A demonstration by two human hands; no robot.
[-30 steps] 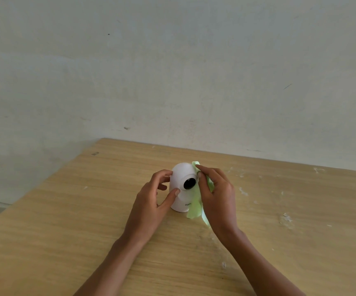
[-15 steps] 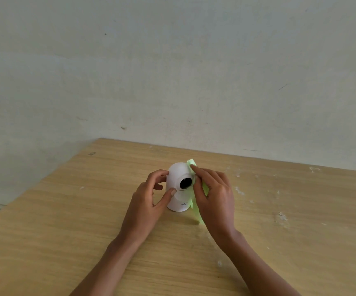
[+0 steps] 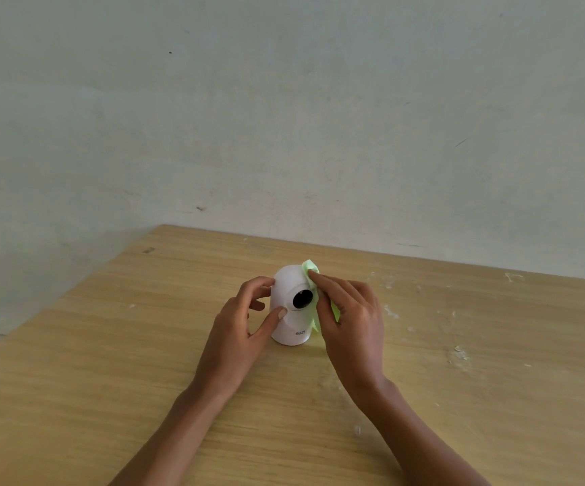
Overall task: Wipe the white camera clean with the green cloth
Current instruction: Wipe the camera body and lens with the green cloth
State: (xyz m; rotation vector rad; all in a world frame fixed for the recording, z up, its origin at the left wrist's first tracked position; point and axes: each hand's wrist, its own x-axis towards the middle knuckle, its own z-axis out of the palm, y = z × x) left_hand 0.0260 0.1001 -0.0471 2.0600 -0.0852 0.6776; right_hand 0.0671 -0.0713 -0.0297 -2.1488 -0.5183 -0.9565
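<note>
We count one white camera (image 3: 289,310), one green cloth (image 3: 311,271), and our two hands on one wooden table (image 3: 109,345). The camera stands upright near the middle of the table, its single dark lens (image 3: 302,299) turned toward us and a small grey logo low on its base. Our left hand (image 3: 238,331) steadies the camera's left side: the fingers (image 3: 254,287) are curled and slightly spread around the dome, and the thumb tip rests on the front just left of the lens. Our right hand (image 3: 350,320) presses the cloth against the camera's right side with its fingers (image 3: 326,284) held together and stretched flat; one green corner sticks up above the fingertips, and more cloth hangs below the hand beside the base. That hand hides most of the cloth. White flecks and smears (image 3: 459,354) dot the table to the right, well apart from the camera. A pale wall (image 3: 284,117) rises behind the table.
</note>
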